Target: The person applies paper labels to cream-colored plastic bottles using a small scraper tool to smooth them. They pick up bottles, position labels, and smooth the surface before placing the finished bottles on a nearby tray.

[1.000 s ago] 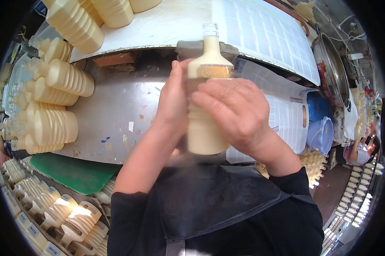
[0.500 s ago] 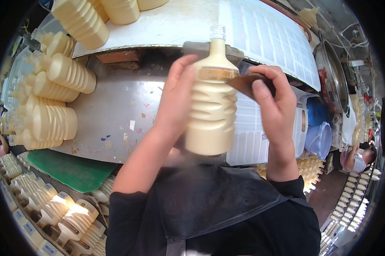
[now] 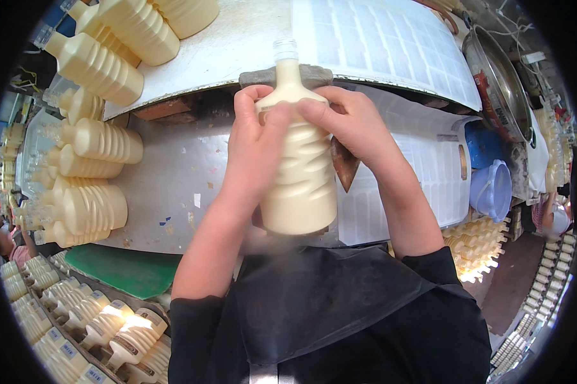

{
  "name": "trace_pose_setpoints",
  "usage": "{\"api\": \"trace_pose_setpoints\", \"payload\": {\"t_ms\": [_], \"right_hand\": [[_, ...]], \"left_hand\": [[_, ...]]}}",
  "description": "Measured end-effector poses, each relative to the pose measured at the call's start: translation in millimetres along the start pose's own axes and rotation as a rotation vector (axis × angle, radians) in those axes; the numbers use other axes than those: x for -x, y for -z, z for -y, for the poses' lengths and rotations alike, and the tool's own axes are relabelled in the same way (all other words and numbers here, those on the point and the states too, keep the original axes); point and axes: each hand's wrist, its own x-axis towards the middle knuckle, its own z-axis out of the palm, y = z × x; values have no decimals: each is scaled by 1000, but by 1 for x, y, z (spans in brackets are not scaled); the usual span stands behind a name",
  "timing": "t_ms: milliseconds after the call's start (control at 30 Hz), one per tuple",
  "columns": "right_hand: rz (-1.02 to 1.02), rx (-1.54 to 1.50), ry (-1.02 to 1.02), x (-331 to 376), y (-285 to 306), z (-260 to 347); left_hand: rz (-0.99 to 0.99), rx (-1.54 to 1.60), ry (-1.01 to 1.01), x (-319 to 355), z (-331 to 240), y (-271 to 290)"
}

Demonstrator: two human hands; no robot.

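Note:
A ribbed bottle of cream-coloured liquid (image 3: 301, 185) with a clear uncapped neck stands upright in front of me, held above the metal table (image 3: 173, 173). My left hand (image 3: 256, 150) wraps its left side near the shoulder. On the bottle's upper right, my right hand (image 3: 352, 125) presses its fingers against the shoulder. A brown label (image 3: 344, 165) sticks out under the right hand, beside the bottle.
Several filled cream bottles (image 3: 87, 205) lie on their sides at the table's left and on the white board (image 3: 224, 51) behind. White label sheets (image 3: 416, 173) lie to the right. A blue tub (image 3: 490, 189) and a metal pan (image 3: 499, 77) sit far right. Labelled bottles (image 3: 109, 326) are lower left.
My right hand came off the bottle's front with a brown label, then returned to the bottle's shoulder. The bottle stayed upright in my left hand and rose slightly.

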Motion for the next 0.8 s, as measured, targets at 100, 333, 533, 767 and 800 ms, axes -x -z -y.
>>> {"api": "trace_pose_setpoints", "payload": {"t_ms": [100, 333, 533, 767, 800], "right_hand": [[70, -223, -46, 5, 2, -11], [39, -381, 69, 1, -3, -14], [59, 59, -116, 0, 6, -7], [51, -342, 72, 3, -6, -28], [55, -393, 64, 3, -5, -29]], "left_hand": [[19, 59, 8, -1, 4, 0], [-34, 167, -44, -7, 18, 3], [-13, -16, 29, -15, 8, 7], [-41, 151, -1, -10, 10, -4], [-26, 185, -10, -11, 12, -3]]}}
